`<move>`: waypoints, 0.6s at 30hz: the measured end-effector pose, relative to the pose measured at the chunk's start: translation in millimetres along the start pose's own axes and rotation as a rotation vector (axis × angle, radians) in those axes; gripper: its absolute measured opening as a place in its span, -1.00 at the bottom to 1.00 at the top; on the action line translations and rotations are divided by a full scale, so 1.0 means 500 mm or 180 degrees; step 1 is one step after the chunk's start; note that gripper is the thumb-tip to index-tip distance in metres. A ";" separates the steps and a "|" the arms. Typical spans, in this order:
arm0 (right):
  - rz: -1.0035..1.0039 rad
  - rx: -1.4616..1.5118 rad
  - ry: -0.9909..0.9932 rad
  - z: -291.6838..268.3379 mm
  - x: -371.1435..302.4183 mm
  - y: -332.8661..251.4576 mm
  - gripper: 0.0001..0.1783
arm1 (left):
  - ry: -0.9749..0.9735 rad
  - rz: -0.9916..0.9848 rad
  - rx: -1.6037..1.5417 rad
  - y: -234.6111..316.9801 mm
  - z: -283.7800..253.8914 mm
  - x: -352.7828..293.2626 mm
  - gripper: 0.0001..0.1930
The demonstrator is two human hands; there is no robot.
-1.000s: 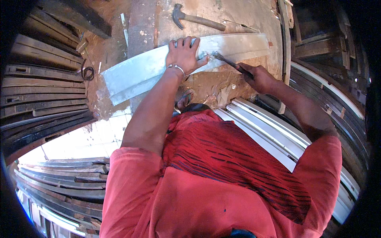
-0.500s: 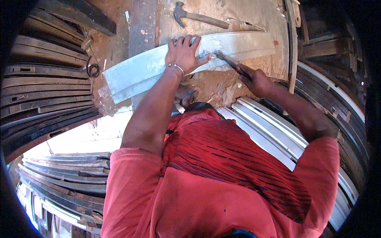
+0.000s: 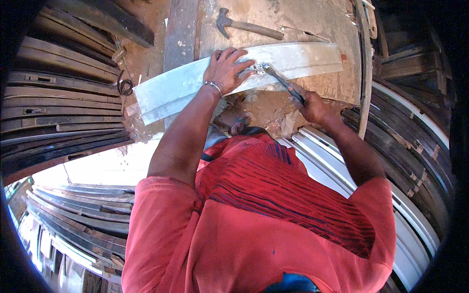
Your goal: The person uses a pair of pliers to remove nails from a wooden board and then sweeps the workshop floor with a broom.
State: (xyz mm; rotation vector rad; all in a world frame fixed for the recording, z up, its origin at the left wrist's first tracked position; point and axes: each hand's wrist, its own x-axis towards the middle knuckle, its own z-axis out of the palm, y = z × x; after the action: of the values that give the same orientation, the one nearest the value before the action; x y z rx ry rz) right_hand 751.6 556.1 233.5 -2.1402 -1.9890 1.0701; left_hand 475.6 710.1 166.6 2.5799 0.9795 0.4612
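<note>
A long pale board (image 3: 303,58), slightly bowed in this view, lies across the wooden work surface. My left hand (image 3: 227,71), a bracelet at its wrist, rests on the board with its fingers apart. Beside its thumb and index finger is a small shiny metal piece (image 3: 258,67), too small to make out fully. My right hand (image 3: 312,106) is closed round the handle of a dark, narrow hand tool (image 3: 277,78), whose kind is unclear. The tool's far end meets the board at the metal piece. Beyond the board lies a claw hammer (image 3: 254,28) with a wooden handle.
Dark wooden lengths (image 3: 63,105) are stacked on the left, with a dark coil (image 3: 125,87) near their ends. White strips (image 3: 327,151) lie at the right of my body. More dark timber (image 3: 405,141) fills the right side. The wooden work surface (image 3: 322,22) extends beyond the board.
My left fingers have drawn in from a wider spread, the thumb and index finger now beside the metal piece. The tool stays in my right hand. The whole view has shifted slightly.
</note>
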 end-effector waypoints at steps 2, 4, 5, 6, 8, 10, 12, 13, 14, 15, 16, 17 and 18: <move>-0.0053 0.0263 0.0440 0.063 -0.010 0.041 -0.39 | 0.0078 0.0047 -0.0010 -0.002 0.008 -0.003 -0.70; -0.0074 0.0751 0.0420 0.073 -0.018 0.016 -0.40 | 0.0151 0.0078 -0.0005 -0.005 0.008 -0.005 -0.74; -0.0072 0.1232 0.0370 0.081 -0.022 -0.009 -0.40 | 0.0238 0.0146 -0.0036 -0.006 0.005 -0.004 -0.77; 0.0897 0.1718 -0.0336 0.031 -0.032 -0.077 -0.42 | 0.0329 0.0191 -0.0062 -0.008 0.005 -0.008 -0.79; 0.0685 0.2083 0.0032 0.069 -0.052 -0.055 -0.42 | 0.0541 0.0122 -0.0346 -0.011 0.010 0.003 -0.79; 0.0738 0.2802 0.0319 0.105 -0.061 -0.032 -0.46 | 0.0902 -0.0122 -0.0620 -0.009 0.013 0.007 -0.75; 0.0776 0.2928 0.0534 0.118 -0.079 -0.034 -0.47 | 0.1068 -0.0625 -0.1106 -0.010 0.025 -0.001 -0.77; 0.0899 0.3015 0.0714 0.120 -0.085 -0.033 -0.49 | 0.1214 -0.1167 -0.1679 -0.008 0.032 -0.006 -0.78; 0.0943 0.2913 0.0840 0.121 -0.095 -0.024 -0.49 | 0.1397 -0.1486 -0.2431 0.038 0.003 0.003 -0.75; 0.0906 0.2948 0.0851 0.128 -0.100 -0.008 -0.49 | 0.1401 -0.1461 -0.2387 0.065 -0.009 0.005 -0.75; 0.0872 0.2998 0.1026 0.142 -0.101 0.013 -0.49 | 0.1551 -0.1798 -0.3110 0.087 -0.019 0.005 -0.71; 0.0843 0.3053 0.1189 0.152 -0.104 0.025 -0.48 | 0.1689 -0.2142 -0.3832 0.113 -0.030 0.002 -0.65; 0.0849 0.3242 0.1188 0.134 -0.114 0.015 -0.49 | 0.1672 -0.2290 -0.4305 0.151 -0.057 0.002 -0.65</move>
State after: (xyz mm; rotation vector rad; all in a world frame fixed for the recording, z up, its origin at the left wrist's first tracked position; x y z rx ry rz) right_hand 728.4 476.2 204.6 -1.8033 -0.7193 1.2075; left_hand 507.5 663.4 223.8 0.8538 1.0774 1.0930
